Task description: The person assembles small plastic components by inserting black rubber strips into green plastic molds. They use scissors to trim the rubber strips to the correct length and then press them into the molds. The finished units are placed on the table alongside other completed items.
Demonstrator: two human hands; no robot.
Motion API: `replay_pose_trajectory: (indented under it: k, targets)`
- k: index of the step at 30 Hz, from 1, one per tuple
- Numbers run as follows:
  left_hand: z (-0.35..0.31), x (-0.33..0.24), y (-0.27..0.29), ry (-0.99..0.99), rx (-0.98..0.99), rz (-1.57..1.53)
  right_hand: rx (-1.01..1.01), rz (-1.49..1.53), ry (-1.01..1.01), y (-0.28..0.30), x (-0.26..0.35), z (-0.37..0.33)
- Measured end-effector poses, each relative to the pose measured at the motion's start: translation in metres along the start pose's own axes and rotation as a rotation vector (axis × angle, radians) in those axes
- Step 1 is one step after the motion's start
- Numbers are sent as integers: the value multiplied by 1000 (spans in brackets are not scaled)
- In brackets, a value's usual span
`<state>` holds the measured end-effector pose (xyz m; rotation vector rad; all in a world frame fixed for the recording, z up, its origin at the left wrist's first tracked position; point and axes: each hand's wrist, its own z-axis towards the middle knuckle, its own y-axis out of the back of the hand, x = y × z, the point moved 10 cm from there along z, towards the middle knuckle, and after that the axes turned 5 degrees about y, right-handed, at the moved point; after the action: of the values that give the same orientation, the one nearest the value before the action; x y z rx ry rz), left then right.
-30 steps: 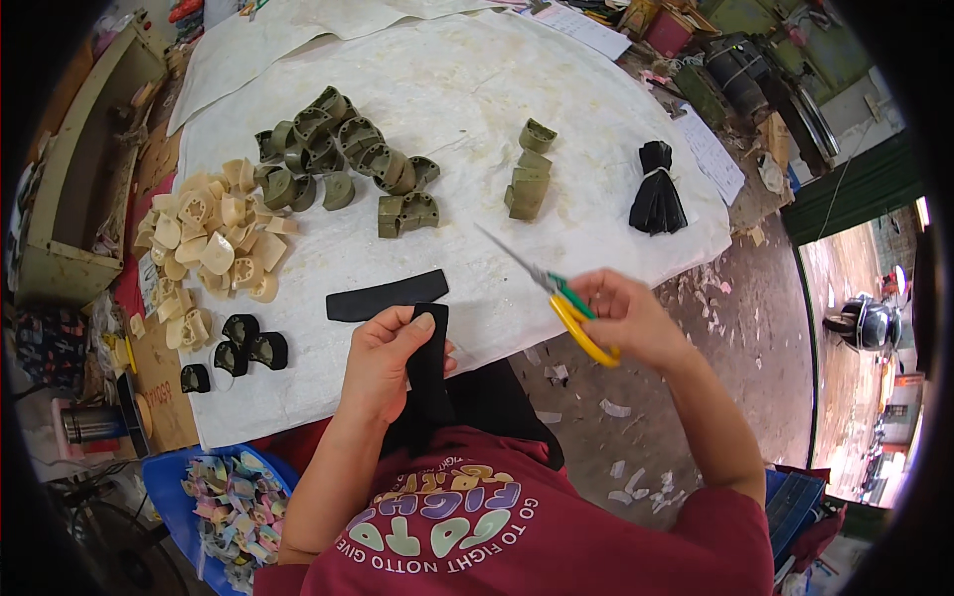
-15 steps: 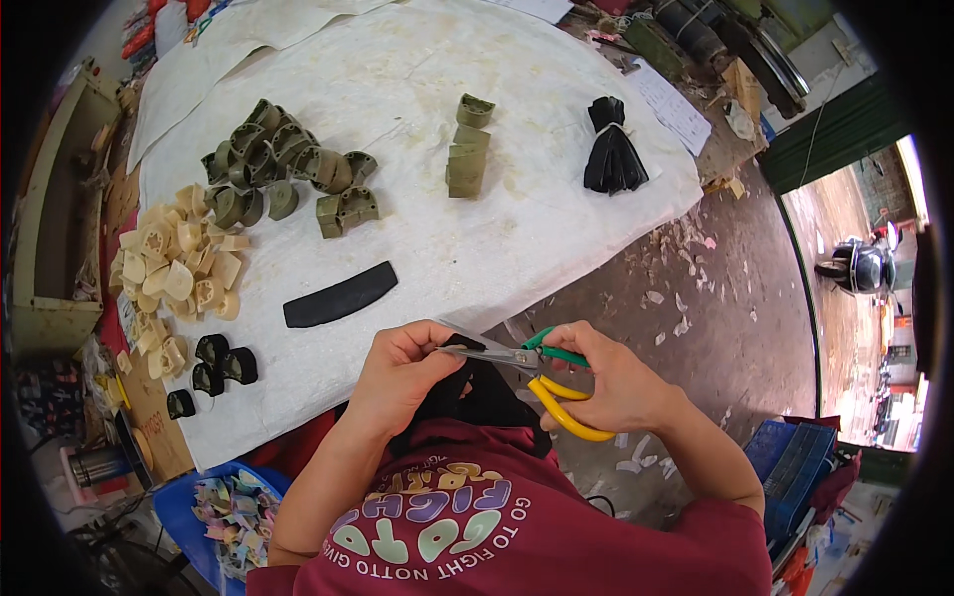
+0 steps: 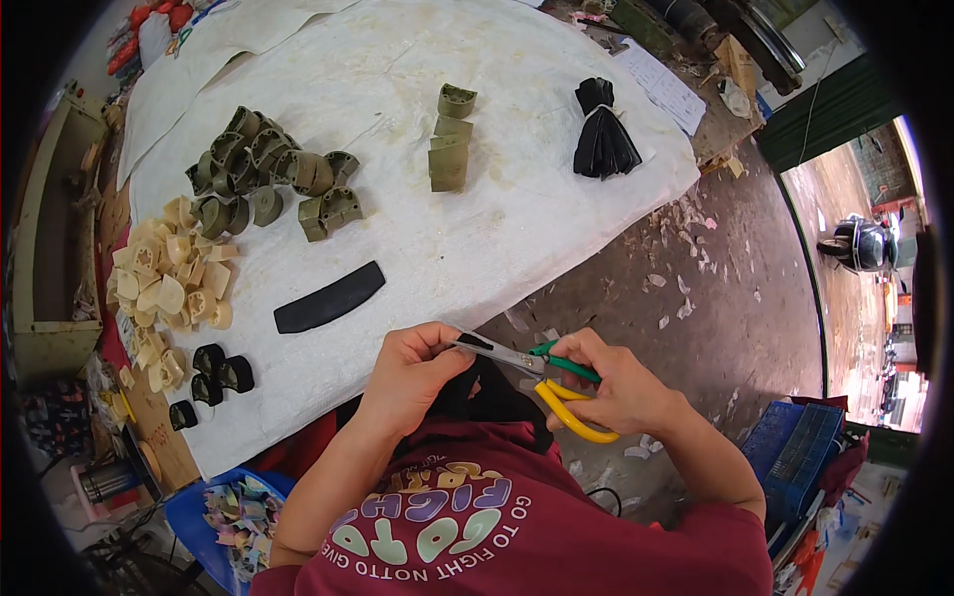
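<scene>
My right hand (image 3: 624,389) grips scissors (image 3: 517,356) with one green and one yellow handle, their blades pointing left. Thumb and fingers of my left hand (image 3: 412,372) are pinched on a small black piece (image 3: 475,341), which lies at the blade tips; its full shape is hidden by the fingers. Beyond my left hand, a curved flat black strip (image 3: 330,299) lies on the white-covered table (image 3: 397,238). Farther right rests a bundle of black strips (image 3: 606,139) tied at its middle.
Hollow olive-green blocks (image 3: 268,159) form a pile, with a short row of green blocks (image 3: 449,164) to its right. At the left are cream-coloured pieces (image 3: 171,288) and several small black pieces (image 3: 237,374). A blue bin (image 3: 189,517) of scraps stands below the table edge.
The scissors' handles have moved slightly right and down, and the blades lie closer together at the black piece. The table's things appear shifted a little left and up in view.
</scene>
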<state>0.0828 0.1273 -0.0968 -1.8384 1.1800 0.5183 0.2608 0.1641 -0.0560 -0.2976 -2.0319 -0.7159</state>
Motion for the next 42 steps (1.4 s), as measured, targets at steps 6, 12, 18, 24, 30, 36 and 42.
replay_pose_trajectory:
  k: [6,12,18,24,30,36,42]
  targets:
    - [5,13,-5,75,19,17,-13,-45,-51,2,-2,-10]
    - [11,43,-2,210,28,20,-35,-43,-182,-7,-31,-29]
    - [2,30,23,143,-28,-230,-157,-153,-142,-5,-44,-30]
    - [-22,-16,60,-156,-167,-289,-476,-436,217,30,63,81]
    - [-55,-35,106,-298,-361,-376,-259,-230,641,-50,148,128]
    - [-70,-58,102,-438,-350,-412,-113,417,370,-81,127,160]
    - [-93,-91,110,-793,-731,285,-234,319,414,-77,144,147]
